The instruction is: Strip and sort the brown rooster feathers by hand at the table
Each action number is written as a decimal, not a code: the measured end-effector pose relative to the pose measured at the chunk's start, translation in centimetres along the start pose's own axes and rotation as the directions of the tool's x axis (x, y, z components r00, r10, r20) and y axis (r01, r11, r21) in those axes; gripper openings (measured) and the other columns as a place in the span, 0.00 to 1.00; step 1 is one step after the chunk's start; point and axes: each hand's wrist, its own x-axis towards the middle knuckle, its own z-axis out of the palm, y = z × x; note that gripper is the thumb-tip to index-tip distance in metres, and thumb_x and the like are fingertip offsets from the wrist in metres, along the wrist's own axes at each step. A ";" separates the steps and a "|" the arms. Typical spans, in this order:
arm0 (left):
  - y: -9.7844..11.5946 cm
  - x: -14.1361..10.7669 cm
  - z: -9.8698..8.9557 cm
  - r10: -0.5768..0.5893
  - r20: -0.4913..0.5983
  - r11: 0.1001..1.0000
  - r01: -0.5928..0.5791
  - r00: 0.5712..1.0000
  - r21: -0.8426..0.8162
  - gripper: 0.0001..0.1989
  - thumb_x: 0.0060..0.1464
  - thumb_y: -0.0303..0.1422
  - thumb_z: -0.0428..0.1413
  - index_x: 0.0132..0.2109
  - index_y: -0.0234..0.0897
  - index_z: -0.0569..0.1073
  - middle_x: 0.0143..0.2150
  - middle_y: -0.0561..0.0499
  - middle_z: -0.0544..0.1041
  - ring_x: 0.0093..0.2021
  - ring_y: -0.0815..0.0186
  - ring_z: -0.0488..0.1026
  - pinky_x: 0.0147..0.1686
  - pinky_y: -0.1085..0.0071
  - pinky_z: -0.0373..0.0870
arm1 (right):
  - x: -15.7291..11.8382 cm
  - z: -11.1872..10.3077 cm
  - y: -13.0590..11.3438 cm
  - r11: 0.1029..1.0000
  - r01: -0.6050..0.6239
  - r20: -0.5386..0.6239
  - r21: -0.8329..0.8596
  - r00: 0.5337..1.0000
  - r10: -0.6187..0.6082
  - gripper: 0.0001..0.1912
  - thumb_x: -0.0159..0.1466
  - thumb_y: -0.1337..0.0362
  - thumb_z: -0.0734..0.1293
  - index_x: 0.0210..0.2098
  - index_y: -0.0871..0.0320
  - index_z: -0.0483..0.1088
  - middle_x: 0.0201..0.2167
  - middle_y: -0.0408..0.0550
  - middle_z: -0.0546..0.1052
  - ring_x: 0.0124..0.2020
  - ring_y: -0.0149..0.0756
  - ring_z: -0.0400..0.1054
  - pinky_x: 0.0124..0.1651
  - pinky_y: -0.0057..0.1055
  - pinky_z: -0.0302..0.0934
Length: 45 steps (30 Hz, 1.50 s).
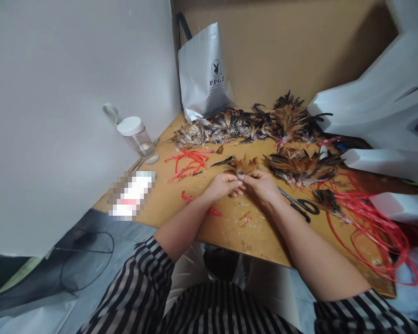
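Note:
A small bunch of brown feathers (245, 163) points away from me above the table's middle. My left hand (226, 186) pinches its near end, fingers bent together. My right hand (259, 183) meets it there, thumb and fingers also closed on the bunch. The fingertips hide the feathers' base. Just right of my right hand lie black-handled scissors (301, 204), partly behind the wrist. A larger spread of brown and black feathers (303, 167) rests beyond them. Red strips (188, 162) lie left of the bunch, and a red scrap (214, 211) is beside my left forearm.
A long feather pile (230, 126) runs along the back, before a silver bag (205, 74). A clear bottle with a white lid (139, 139) stands at the left. Tangled red strips (376, 222) and white foam-like pieces (365, 102) occupy the right. The wooden table (254, 241) has small scraps near its front edge.

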 end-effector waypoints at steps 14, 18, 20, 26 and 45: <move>0.5 -0.3 0.1 -0.018 -0.055 1.000 0.018 0.998 -0.007 0.09 0.46 0.34 0.56 0.30 0.30 0.74 0.26 0.48 0.76 0.21 0.75 0.69 0.22 0.78 0.63 | 0.0 0.2 0.1 0.992 -0.036 0.013 0.119 0.999 0.035 0.17 0.42 0.53 0.73 0.20 0.61 0.70 0.18 0.43 0.71 0.19 0.27 0.59 0.23 0.26 0.51; 0.6 -0.3 0.0 0.007 -0.070 0.998 -0.002 0.998 0.069 0.10 0.46 0.34 0.56 0.30 0.30 0.74 0.22 0.50 0.73 0.19 0.75 0.66 0.21 0.78 0.62 | 0.1 0.2 0.4 0.976 -0.093 0.067 0.197 0.994 0.081 0.18 0.42 0.54 0.73 0.18 0.60 0.66 0.14 0.41 0.67 0.16 0.24 0.55 0.20 0.25 0.48; 0.5 -0.3 -0.2 0.026 -0.070 0.996 -0.020 0.997 0.086 0.10 0.45 0.35 0.56 0.30 0.30 0.74 0.21 0.51 0.72 0.19 0.76 0.65 0.20 0.79 0.60 | 0.2 0.2 0.5 0.960 -0.146 0.141 0.239 0.983 0.115 0.18 0.43 0.53 0.73 0.17 0.60 0.65 0.14 0.41 0.67 0.15 0.24 0.55 0.20 0.25 0.48; 0.1 -0.1 -0.6 0.017 -0.060 0.996 -0.023 0.998 -0.086 0.10 0.44 0.35 0.58 0.30 0.30 0.74 0.23 0.51 0.73 0.20 0.76 0.65 0.20 0.80 0.58 | 0.0 0.2 -0.1 0.958 -0.137 0.148 0.252 0.984 0.102 0.18 0.43 0.55 0.73 0.20 0.60 0.64 0.15 0.40 0.67 0.16 0.23 0.56 0.20 0.23 0.49; 0.1 0.0 -0.5 -0.056 -0.054 0.870 0.022 0.997 -0.492 0.09 0.42 0.30 0.62 0.34 0.31 0.75 0.34 0.46 0.77 0.31 0.72 0.72 0.36 0.73 0.66 | -0.9 0.5 -0.4 0.607 0.478 0.145 -0.635 0.846 -0.514 0.08 0.56 0.63 0.62 0.33 0.59 0.69 0.27 0.48 0.69 0.30 0.35 0.62 0.33 0.29 0.55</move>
